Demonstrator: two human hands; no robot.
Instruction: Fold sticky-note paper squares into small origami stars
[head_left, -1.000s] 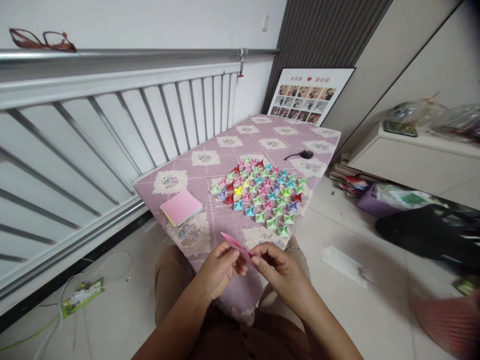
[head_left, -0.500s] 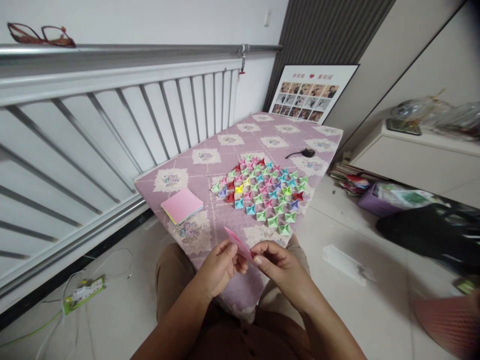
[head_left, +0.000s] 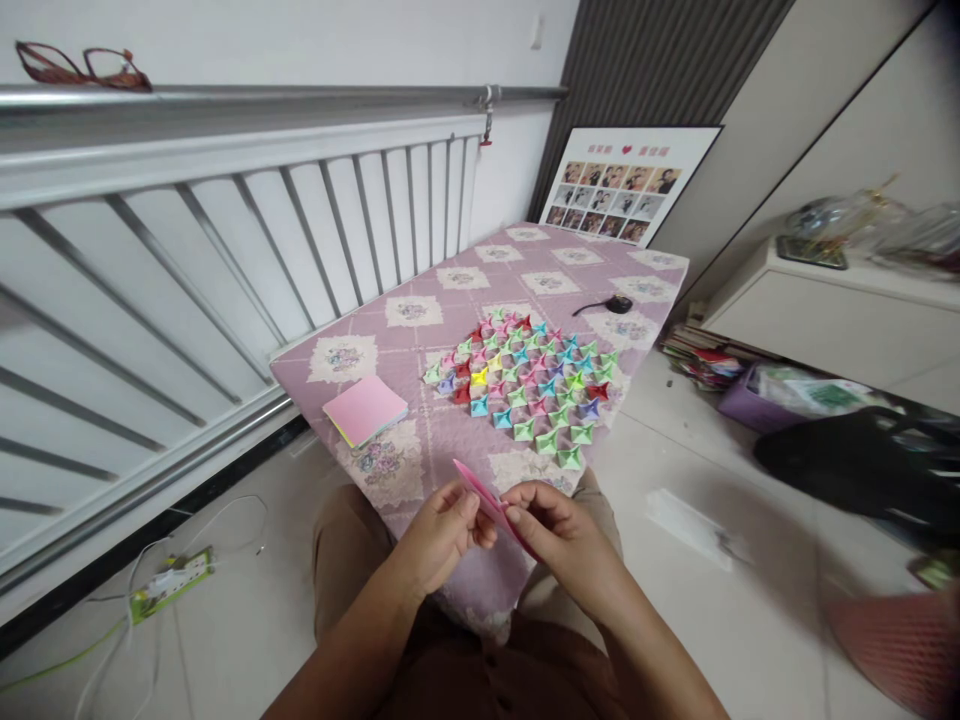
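Note:
Between my hands, above the near corner of the table, is a folded sheet of pink paper [head_left: 489, 504]. My left hand [head_left: 448, 530] pinches its left side between thumb and fingers. With thumb and forefinger, my right hand [head_left: 551, 520] grips the right side; part of the paper is hidden behind the fingers. Beyond my hands, several small folded paper pieces [head_left: 536, 380] in green, pink, blue, red, yellow and purple stand in slanting rows. To the left lies a stack of square paper [head_left: 365, 411] with a pink sheet on top.
A purple flowered cloth [head_left: 409, 350] covers the table. A small black object with a short cord [head_left: 618, 304] lies towards the back right. A white radiator [head_left: 337, 220] borders the left side, and a photo board [head_left: 626, 190] leans at the far end.
The pink paper has shifted slightly in my fingers, and more of its lower right edge shows beneath my right hand. Both hands keep their grip.

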